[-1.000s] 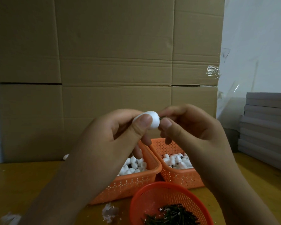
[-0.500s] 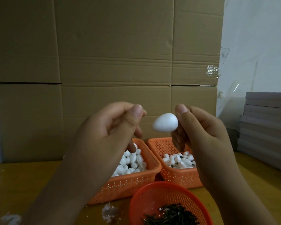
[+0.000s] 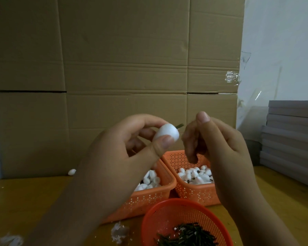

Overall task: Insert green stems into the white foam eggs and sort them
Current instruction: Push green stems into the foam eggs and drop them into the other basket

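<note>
I see my left hand (image 3: pixel 124 148) pinching a white foam egg (image 3: pixel 166 133), its green stem (image 3: pixel 233 125) already poking out, above the left orange perforated plastic basket (image 3: pixel 149 197). My right hand (image 3: pixel 219 139) hangs loosely curled, holding nothing. Insertion looks finished; next I judge sorting, dropping it into a basket holding stemmed eggs

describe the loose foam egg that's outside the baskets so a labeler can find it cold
Start at the big cardboard wall behind the wooden table and follow its bottom edge to the left of the person's left hand. A single white foam egg lies there on the table at the foot of the cardboard. Unlike the eggs heaped in the two orange baskets, it sits alone on bare wood.
</note>
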A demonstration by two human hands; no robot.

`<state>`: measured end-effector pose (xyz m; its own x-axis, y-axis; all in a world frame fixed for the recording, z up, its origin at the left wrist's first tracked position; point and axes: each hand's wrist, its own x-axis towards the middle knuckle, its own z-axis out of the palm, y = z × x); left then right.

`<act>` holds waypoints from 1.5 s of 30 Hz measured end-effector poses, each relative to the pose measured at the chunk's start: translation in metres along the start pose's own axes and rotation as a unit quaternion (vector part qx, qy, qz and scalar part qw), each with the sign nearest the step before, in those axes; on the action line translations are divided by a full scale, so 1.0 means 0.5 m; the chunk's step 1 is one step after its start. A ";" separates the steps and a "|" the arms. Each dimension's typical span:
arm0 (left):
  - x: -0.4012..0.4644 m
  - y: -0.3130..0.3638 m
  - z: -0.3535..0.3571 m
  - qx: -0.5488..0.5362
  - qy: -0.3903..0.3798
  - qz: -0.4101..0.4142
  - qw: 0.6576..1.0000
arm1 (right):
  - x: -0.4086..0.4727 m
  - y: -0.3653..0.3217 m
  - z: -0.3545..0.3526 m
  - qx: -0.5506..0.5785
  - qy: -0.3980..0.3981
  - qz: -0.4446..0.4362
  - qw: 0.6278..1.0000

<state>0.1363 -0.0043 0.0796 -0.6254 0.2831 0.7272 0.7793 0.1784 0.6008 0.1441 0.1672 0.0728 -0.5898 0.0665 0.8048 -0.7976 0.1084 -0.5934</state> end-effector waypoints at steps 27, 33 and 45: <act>-0.004 0.007 -0.008 0.088 0.021 0.032 0.995 | 0.001 -0.004 0.001 -0.069 -0.026 -0.030 0.997; -0.002 0.002 -0.005 0.086 0.025 0.037 0.995 | 0.001 -0.002 0.002 -0.053 -0.022 -0.029 0.998; 0.002 -0.007 -0.003 0.037 0.067 0.034 0.997 | -0.004 0.002 0.019 0.021 0.025 -0.018 0.999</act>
<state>0.1329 -0.0063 0.0786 -0.5668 0.1700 0.8061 0.8180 0.2329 0.5260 0.1434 0.1578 0.0707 -0.5537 0.1133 0.8250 -0.8239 0.0694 -0.5625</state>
